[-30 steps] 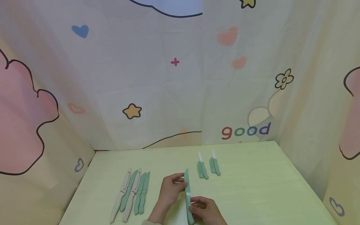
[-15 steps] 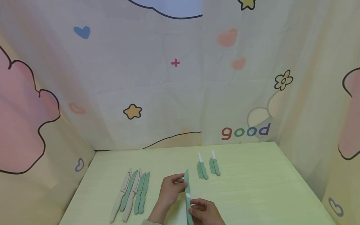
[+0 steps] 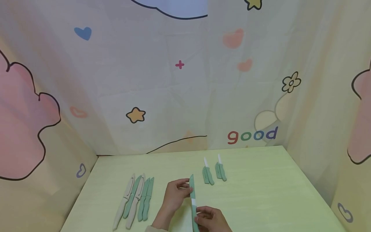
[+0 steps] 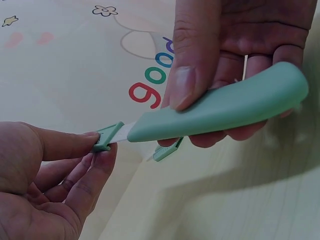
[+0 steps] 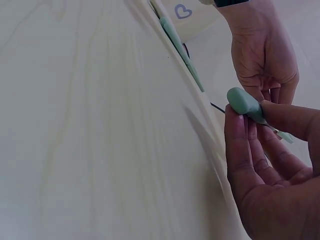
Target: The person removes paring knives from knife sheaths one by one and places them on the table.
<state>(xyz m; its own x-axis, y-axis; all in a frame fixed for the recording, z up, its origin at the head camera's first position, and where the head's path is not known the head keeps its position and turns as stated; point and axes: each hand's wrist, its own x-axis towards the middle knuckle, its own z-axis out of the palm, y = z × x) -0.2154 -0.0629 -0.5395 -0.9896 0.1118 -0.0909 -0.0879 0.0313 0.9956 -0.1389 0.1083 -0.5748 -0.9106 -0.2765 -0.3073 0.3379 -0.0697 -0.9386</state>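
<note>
Between my hands is a knife with a pale green handle point(image 4: 225, 111) and a green sheath point(image 3: 192, 184), tilted with its tip away from me. A short stretch of white blade point(image 4: 121, 133) shows bare between sheath and handle. My left hand point(image 3: 175, 195) pinches the sheath between thumb and fingers. With the thumb on top and fingers beneath, my right hand point(image 3: 213, 219) holds the handle. In the right wrist view the handle's butt end point(image 5: 242, 101) points toward the camera. The rest of the blade is hidden in the sheath.
On the table's left lie several sheathed knives, cream point(image 3: 119, 212) and green point(image 3: 148, 198), side by side. Toward the back right are two small green-handled knives point(image 3: 211, 176) point(image 3: 223, 172) with bare white blades, each beside its green sheath. A printed curtain point(image 3: 162, 80) stands behind the table point(image 3: 269, 193).
My right hand has drawn the handle slightly toward me, and the bare white stretch of blade has grown a little longer. My left hand has stayed nearly still on the sheath.
</note>
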